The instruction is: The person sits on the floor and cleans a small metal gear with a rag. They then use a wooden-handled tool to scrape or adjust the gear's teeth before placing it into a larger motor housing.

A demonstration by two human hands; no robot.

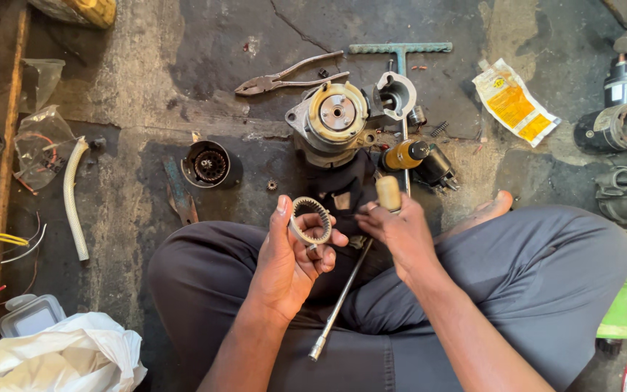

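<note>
The toothed ring (310, 220) is looking like dull grey metal, finely ridged inside. The tool's handle (388, 192) is showing pale, smooth wood above a shiny steel shaft (342, 299). The floor (183, 43) is appearing as rough, cracked, oil-stained concrete. The pliers (284, 78) are gleaming as worn bare metal. The trousers (546, 276) are looking like matt grey cloth.

Toothed ring and long-shafted tool, both held above the lap

The pale metal ring gear (310, 220), teeth lining its inner edge, sits tilted at chest-side centre; the wooden-handled socket driver (357, 268) slants down-left, its socket end over the trousers.
</note>
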